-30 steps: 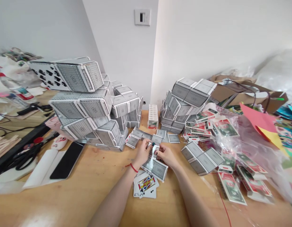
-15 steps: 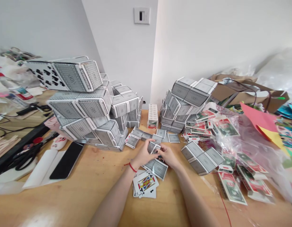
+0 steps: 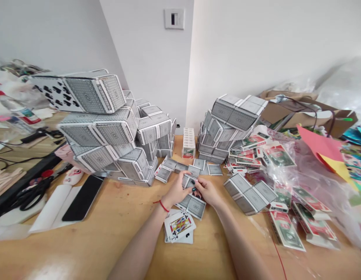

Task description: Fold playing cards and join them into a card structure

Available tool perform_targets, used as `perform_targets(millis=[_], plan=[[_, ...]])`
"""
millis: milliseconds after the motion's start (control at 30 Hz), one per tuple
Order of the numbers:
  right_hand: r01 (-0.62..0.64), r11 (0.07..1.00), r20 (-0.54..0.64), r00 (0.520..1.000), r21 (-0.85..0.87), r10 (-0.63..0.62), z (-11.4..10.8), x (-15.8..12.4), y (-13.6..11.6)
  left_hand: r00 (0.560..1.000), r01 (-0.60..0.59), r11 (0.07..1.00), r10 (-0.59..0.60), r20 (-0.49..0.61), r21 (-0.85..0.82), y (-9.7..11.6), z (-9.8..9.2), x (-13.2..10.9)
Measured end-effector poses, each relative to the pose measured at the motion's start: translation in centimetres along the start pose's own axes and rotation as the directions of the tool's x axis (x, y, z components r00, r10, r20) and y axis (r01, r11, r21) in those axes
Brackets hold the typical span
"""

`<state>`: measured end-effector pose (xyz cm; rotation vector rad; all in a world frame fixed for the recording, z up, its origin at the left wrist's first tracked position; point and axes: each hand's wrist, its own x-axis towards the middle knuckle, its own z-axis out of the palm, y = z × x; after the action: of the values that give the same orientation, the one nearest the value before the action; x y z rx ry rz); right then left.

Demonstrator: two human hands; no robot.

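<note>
My left hand (image 3: 176,191) and my right hand (image 3: 206,191) meet over the middle of the wooden table (image 3: 110,233), both pinched on a small folded piece of grey-backed playing cards (image 3: 188,181). A flat joined strip of the same cards (image 3: 193,205) lies just under my hands. A face-up jack of clubs (image 3: 179,225) rests on a few loose cards nearer to me. Several loose grey-backed cards (image 3: 194,168) lie just beyond my fingers.
A tall pile of card-built blocks (image 3: 104,128) stands at the left and a smaller pile (image 3: 229,124) at the right. Opened red-and-green card boxes (image 3: 285,229) lie in clear plastic at the right. A black phone (image 3: 82,198) and scissors (image 3: 31,192) lie at the left.
My hands have drawn closer together on the folded card piece, and it now sits lower, near the table. The view has tilted slightly.
</note>
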<state>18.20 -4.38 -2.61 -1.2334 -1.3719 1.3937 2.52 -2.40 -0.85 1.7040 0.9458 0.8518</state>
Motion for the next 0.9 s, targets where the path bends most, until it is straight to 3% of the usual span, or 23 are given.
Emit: perform_targets(millis=[300,500,633,700,767,900], plan=[[0.002,0.990,-0.118,0.993,-0.138,-0.019,0.8,-0.1,0.1,0.997,0.049,0.999,-0.050,-0.061,-0.015,-0.7,0.1,0.2],[-0.003,0.994,-0.196,0.980,0.110,0.025,0.6,-0.1,-0.4,0.988,0.113,0.929,-0.143,-0.061,-0.352,-0.8,0.3,0.9],[-0.010,0.940,-0.264,0.959,0.340,0.106,-0.8,-0.6,-0.4,0.962,0.122,0.754,-0.249,-0.109,-0.645,-0.6,-0.1,0.8],[-0.034,0.955,-0.214,0.972,0.294,0.100,-1.3,-1.1,-0.4,0.946,0.090,0.635,-0.296,-0.134,-0.768,-0.3,-0.5,0.7],[-0.042,0.992,-0.083,0.995,0.115,0.052,-1.3,-1.6,-0.6,0.932,0.059,0.553,-0.328,-0.152,-0.831,0.1,-1.0,0.7],[0.101,0.952,0.175,0.983,-0.288,-0.051,0.6,-3.0,-1.9,0.932,0.053,0.505,-0.335,-0.140,-0.861,0.6,-1.3,0.9]])
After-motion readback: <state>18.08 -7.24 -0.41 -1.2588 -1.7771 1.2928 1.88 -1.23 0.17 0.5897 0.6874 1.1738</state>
